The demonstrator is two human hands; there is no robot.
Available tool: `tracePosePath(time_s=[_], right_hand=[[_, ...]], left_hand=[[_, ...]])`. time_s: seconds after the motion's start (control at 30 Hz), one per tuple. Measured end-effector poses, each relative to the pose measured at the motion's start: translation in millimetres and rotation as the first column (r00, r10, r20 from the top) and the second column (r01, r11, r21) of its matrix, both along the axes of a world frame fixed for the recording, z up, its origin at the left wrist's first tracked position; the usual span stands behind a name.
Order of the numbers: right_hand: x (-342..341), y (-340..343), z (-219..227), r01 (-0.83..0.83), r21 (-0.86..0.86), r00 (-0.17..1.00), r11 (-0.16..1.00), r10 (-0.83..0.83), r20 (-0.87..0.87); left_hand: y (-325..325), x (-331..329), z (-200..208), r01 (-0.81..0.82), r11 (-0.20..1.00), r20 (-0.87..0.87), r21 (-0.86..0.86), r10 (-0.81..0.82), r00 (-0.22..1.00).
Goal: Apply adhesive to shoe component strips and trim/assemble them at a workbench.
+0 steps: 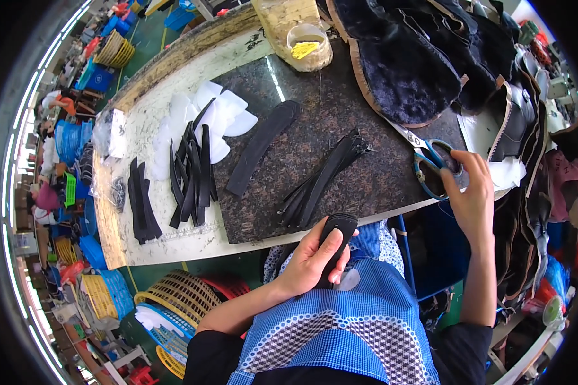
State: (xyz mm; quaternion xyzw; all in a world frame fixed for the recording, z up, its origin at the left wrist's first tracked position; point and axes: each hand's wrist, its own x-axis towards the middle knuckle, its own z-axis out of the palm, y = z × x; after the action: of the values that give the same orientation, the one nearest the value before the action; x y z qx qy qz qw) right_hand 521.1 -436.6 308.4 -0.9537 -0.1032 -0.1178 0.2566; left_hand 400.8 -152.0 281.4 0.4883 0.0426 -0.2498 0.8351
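My left hand (318, 256), in front of the table edge, is closed around a black strip piece (341, 224) with a rounded end; its lower part is hidden behind my fingers. At the right, my right hand (472, 186) has its thumb and fingers at the blue handles of a pair of scissors (430, 157), whose blades point up-left over the dark stone slab (276, 212). A bundle of narrow black strips (324, 176) lies on the slab near my left hand. Further left on it is a wide, curved black strip (263, 147).
White rounded pieces (228, 119) and loose black strips (189, 167) lie left on the table, beside another small strip pile (142, 202). Black furry pieces (408, 70) heap at the back right. A wooden block (295, 32) holds a tape roll. Baskets (180, 295) stand below the table.
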Motion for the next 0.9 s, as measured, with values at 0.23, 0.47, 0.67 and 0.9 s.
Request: tracePosePath(time_s=[0.23, 0.47, 0.67, 0.9], right_hand=[[6, -1, 7, -0.115, -0.233, 0.991, 0.966, 0.097, -0.089], [-79, -28, 4, 0.305, 0.724, 0.693, 0.619, 0.377, -0.615], [-152, 20, -39, 0.313, 0.728, 0.749, 0.610, 0.312, -0.584], [-155, 19, -52, 0.115, 0.633, 0.875, 0.766, 0.223, -0.430]], left_hand=[[-2, 4, -1, -0.023, 1.000, 0.038, 0.002, 0.023, 0.999], [-15, 14, 9, -0.030, 0.993, 0.137, 0.117, 0.014, 0.990], [-44, 23, 4, 0.114, 0.991, 0.195, 0.071, -0.126, 0.973], [-68, 18, -5, 0.204, 0.971, 0.172, 0.125, -0.224, 0.959]])
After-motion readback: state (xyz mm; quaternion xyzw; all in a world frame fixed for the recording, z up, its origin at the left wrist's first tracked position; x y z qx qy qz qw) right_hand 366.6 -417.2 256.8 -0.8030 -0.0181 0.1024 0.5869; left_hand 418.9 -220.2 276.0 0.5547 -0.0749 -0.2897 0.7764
